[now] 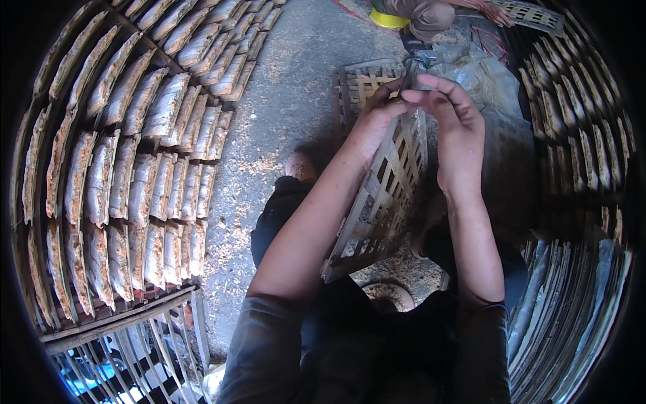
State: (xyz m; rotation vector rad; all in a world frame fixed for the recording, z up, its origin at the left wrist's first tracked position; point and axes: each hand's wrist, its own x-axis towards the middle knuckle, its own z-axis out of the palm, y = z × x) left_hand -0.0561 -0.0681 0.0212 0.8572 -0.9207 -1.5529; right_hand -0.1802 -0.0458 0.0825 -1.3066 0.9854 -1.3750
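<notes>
My left hand (385,104) and my right hand (459,114) meet in front of me, above a woven bamboo lattice tray (387,192). My left fingers are closed around something small and greyish, mostly hidden between the hands. Bent and closed, my right fingers touch the left fingertips; what they pinch, if anything, cannot be made out. The tray stands tilted on edge between my legs, below my forearms. Just beyond my hands lies another lattice tray (367,84), next to a crumpled clear plastic sheet (481,74).
Racks of pale, rough-edged slabs (158,185) line the left side, with more slabs (572,128) at the right. Stacked slats (562,320) stand lower right. Crumbs litter the grey floor (269,121). At the top, another person's hand (496,13) touches a lattice tray (531,17).
</notes>
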